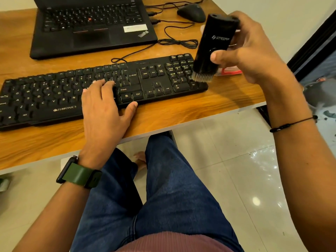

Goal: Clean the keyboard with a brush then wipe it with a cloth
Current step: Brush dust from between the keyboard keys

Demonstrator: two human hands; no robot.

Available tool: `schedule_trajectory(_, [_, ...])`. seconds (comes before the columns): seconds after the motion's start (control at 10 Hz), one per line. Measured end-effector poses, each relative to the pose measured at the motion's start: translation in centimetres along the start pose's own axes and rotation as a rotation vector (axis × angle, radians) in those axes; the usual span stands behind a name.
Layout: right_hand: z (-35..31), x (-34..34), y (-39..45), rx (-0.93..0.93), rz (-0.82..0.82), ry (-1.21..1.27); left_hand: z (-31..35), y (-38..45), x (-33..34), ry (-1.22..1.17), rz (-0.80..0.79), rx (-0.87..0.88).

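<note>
While right hand point(252, 50) grips brush point(214, 44), bristles seemingly down-left over keyboard point(101, 88)

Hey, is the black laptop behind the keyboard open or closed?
Open. The black laptop on the wooden desk shows its own keys, red pointing nub and touchpad, and its lid rises at the frame's top. Whether the screen is on cannot be told.

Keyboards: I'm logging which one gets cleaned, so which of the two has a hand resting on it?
The separate black Zebronics keyboard nearest the desk edge; the left hand rests flat on its keys. The laptop keyboard behind it is untouched.
</note>
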State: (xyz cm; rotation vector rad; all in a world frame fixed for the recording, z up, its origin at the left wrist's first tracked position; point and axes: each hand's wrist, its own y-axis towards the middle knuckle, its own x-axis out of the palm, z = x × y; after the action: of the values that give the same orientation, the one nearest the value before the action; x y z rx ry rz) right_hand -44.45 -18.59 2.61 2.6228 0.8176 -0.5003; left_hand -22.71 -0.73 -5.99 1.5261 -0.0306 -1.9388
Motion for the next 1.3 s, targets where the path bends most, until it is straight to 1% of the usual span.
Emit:
schedule_trajectory(0.1, [0.4,1.6,1.4,0.029,-0.066,-0.061,0.0,0.0,-0.1,0.002,-0.007,-0.009])
schedule_trajectory(0.3, [0.3,3.1,2.7,-0.045,0.071,-0.132,0.1,0.1,-0.1,-0.005,-0.011,-0.019])
schedule_trajectory(0.4, [0.9,2.8,2.1,0.002,-0.016,-0.147,0.1,0.1,-0.1,-0.005,-0.006,-0.018])
schedule_trajectory(0.5, [0.1,1.6,1.7,0.046,-0.129,-0.099,0.1,0.0,-0.1,-0.008,-0.001,-0.011])
schedule_trajectory(0.6, [-0.7,1.4,1.6,0.023,-0.147,-0.087,0.1,0.0,-0.1,-0.007,-0.002,-0.009])
schedule_trajectory(0.7, [-0.8,2.7,1.9,0.042,-0.183,-0.075,0.1,0.0,-0.1,-0.003,-0.004,-0.011])
schedule_trajectory(0.8, [-0.8,3.8,2.4,0.025,-0.155,-0.133,0.0,0.0,0.0,0.003,-0.005,-0.013])
schedule_trajectory(0.9, [-0.9,4.3,2.5,-0.055,-0.039,-0.192,0.1,0.0,0.0,0.003,-0.009,-0.018])
schedule_trajectory(1.0, [-0.6,4.4,2.4,-0.054,-0.041,-0.181,0.0,0.0,0.0,0.002,-0.010,-0.023])
schedule_trajectory(1.1, [-0.7,4.0,2.3,-0.033,-0.141,-0.190,0.0,0.0,0.0,0.003,-0.010,-0.017])
schedule_trajectory(1.2, [-1.3,3.1,2.2,0.003,-0.216,-0.129,0.0,0.0,-0.1,0.000,-0.013,-0.022])
schedule_trajectory(1.3, [-1.5,3.1,2.3,-0.002,-0.217,-0.127,0.0,0.0,-0.1,0.002,-0.013,-0.024])
